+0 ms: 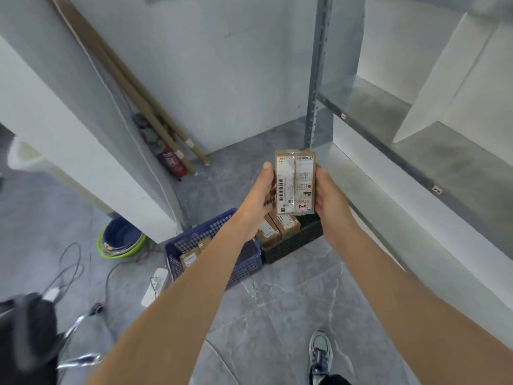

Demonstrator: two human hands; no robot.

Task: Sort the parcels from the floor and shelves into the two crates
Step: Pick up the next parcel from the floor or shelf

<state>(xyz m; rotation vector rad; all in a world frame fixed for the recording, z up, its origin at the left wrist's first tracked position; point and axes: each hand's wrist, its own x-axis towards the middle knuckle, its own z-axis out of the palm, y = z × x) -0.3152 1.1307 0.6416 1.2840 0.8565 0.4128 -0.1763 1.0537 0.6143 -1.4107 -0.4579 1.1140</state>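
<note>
Brown cardboard parcel [295, 182], labelled and upright, is gripped in mid-air by the left hand [259, 198] and right hand [330, 195], fingers clasping its long sides. Below on the floor [277, 301], a blue crate [194, 237] and a black crate [291, 250] each hold parcels.

Parcel [295, 182]: brown cardboard, white labels, black barcode, red stamp.
Blue crate [247, 266]: lattice pattern.
Black crate [288, 248].
Floor [277, 315]: grey, pale-veined marbling.
Basins [122, 252]: navy inside lime green.
Extinguisher [172, 162], probably: red.
</note>
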